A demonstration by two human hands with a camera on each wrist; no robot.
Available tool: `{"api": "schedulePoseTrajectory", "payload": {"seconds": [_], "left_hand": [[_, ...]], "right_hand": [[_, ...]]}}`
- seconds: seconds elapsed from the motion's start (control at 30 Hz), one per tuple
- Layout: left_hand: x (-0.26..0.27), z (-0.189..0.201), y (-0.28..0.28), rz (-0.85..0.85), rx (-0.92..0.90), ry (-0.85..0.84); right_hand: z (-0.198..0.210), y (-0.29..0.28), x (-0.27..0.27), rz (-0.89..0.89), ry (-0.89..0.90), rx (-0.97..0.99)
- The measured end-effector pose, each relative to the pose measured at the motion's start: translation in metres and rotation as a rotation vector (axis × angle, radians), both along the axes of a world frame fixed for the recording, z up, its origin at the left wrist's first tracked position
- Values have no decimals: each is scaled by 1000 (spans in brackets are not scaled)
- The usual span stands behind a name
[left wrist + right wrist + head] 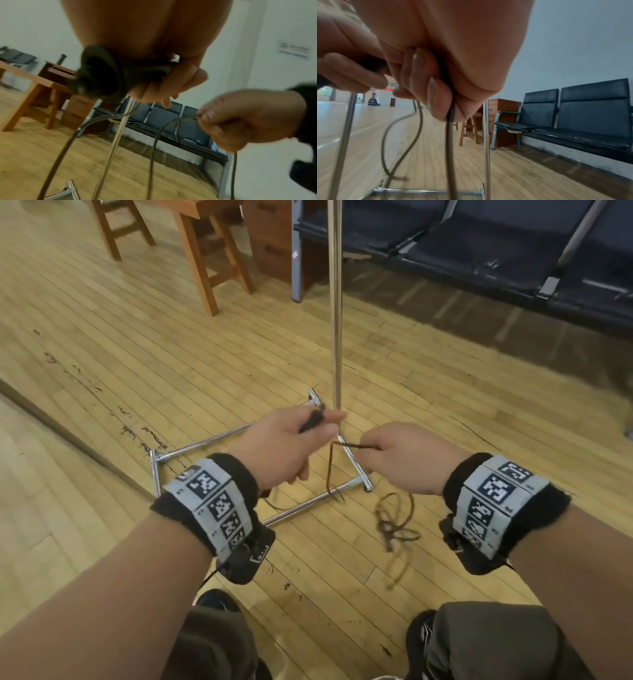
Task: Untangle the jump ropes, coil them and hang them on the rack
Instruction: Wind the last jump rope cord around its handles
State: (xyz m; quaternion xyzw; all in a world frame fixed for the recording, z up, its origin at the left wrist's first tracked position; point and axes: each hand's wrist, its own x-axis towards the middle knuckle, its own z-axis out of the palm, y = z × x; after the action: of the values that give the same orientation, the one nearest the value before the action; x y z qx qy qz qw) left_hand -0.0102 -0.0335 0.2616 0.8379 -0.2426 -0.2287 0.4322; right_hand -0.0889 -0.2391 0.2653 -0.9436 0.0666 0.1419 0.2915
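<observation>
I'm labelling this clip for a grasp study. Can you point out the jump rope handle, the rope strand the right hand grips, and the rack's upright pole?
jump rope handle [96, 75]: left wrist view, its dark butt end.
rope strand [346, 445]: head view, stretch beside the right hand.
rack's upright pole [335, 302]: head view, mid-shaft.

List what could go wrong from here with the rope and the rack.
1. The jump rope below the right hand still hangs in a tangled clump; pulling might tighten it into a knot.
2. A loop droops across the rack base and could snag on the bar.
3. The left hand works close to the rack pole, so a tug may jolt the rack.
</observation>
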Motion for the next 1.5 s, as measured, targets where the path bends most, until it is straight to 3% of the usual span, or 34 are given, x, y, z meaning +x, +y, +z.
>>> {"api": "schedulePoseTrajectory", "payload": {"seconds": [0.13, 0.2, 0.3, 0.4, 0.57, 0.67, 0.8, 1.0, 1.13, 1.3, 1.43, 1.5], "left_hand": [[-3, -3, -8, -124, 41, 20], [2, -3, -5, -93, 11, 7], [9, 1, 1, -17, -22, -152], [22, 5, 14, 216, -111, -217], [53, 10, 50, 759, -276, -164], [61, 7, 60, 870, -179, -219], [56, 1, 51, 688, -17, -256], [4, -5, 2, 59, 35, -67], [-7, -5, -12, -196, 142, -16], [9, -4, -5, -78, 121, -141], [23, -2, 8, 135, 30, -188], [30, -2, 17, 296, -22, -177]], "right_hand": [[12, 11, -1, 46, -74, 61], [13, 11, -2, 52, -97, 94], [7, 3, -3, 7, -77, 199], [-8, -11, -6, -62, 55, 294], [-47, -44, -26, -88, 349, 18], [-54, -53, -32, -125, 412, -107], [-44, -39, -20, -24, 300, -214], [-12, 0, -7, 72, 63, -127], [1, 14, -5, 138, -53, -112], [-7, 5, -7, 74, -35, -7], [-24, -16, -7, -50, 42, 78], [-36, -29, -10, -74, 135, 26]]}}
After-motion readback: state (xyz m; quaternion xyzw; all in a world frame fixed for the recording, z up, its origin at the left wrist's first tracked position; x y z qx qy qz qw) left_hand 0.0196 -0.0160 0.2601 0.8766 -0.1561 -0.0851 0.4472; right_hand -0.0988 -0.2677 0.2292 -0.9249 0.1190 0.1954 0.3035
